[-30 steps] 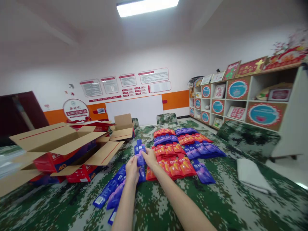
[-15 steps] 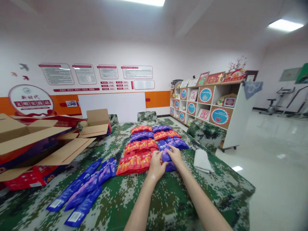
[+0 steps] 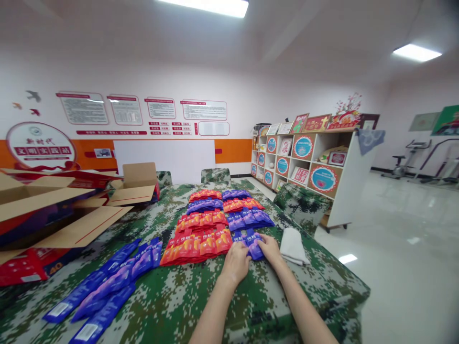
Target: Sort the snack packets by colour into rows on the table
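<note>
At the near end of the right column, my left hand (image 3: 236,263) and my right hand (image 3: 268,248) hold a small blue-purple packet (image 3: 254,244) low over the table. My right fingers pinch its right edge; my left fingers are closed at its lower left, partly hidden. A similar blue packet shows just left of it. Rows of red-orange packets (image 3: 195,246) lie beside my left hand. Beyond my hands is a row of blue packets (image 3: 250,218), with a red row (image 3: 244,204) farther back. Several loose blue packets (image 3: 103,282) overlap at the left.
A camouflage cloth (image 3: 172,306) covers the table. Open cardboard boxes (image 3: 64,200) crowd its left side, and a folded white cloth (image 3: 294,246) lies at the right. Covered chairs (image 3: 303,203) and a shelf unit (image 3: 346,191) stand beyond the edge.
The blue packet, held tilted up earlier, has come down flatter and nearer at the close end of the right column. Both hands moved with it. The view has shifted slightly.
</note>
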Motion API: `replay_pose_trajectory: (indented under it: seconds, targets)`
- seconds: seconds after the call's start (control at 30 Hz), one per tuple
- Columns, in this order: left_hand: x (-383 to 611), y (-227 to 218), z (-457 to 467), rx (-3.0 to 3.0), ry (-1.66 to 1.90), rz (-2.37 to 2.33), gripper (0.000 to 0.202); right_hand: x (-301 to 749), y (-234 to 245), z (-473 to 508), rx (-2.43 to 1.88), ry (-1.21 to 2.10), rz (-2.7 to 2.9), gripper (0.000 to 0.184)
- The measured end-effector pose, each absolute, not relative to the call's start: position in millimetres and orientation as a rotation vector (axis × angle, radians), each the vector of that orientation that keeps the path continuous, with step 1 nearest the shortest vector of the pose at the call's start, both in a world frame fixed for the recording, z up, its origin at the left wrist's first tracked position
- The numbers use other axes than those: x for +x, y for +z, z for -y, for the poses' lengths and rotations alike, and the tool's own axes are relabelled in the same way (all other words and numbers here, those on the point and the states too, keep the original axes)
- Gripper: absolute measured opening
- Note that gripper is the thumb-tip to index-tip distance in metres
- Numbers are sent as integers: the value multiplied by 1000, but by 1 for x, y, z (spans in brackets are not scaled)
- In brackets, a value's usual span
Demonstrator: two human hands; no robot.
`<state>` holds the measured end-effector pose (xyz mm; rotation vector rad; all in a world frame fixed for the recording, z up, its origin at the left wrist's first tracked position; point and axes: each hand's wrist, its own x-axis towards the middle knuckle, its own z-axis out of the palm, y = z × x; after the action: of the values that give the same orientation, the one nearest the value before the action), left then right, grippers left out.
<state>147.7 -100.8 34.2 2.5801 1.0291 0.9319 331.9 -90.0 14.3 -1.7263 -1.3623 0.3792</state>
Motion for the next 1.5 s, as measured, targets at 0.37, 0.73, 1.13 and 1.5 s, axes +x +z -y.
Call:
replay_pose_trajectory:
  seconds: [0.37, 0.73, 1.13, 1.5]
  targets:
    - [145, 29, 99, 2598, 1000, -977, 13, 319, 8, 94, -1922, -99, 1552, 40]
    - [145, 26, 99, 2600, 1007, -966, 11, 330, -6, 124, -1516, 57, 2039, 49]
    - [144, 26, 98, 2661, 1017, -958, 12, 323, -14, 116, -1574, -104, 2040, 46]
    - [127, 37, 96, 2722, 1116, -1035, 22, 329, -12, 91, -1387, -290, 1987, 48]
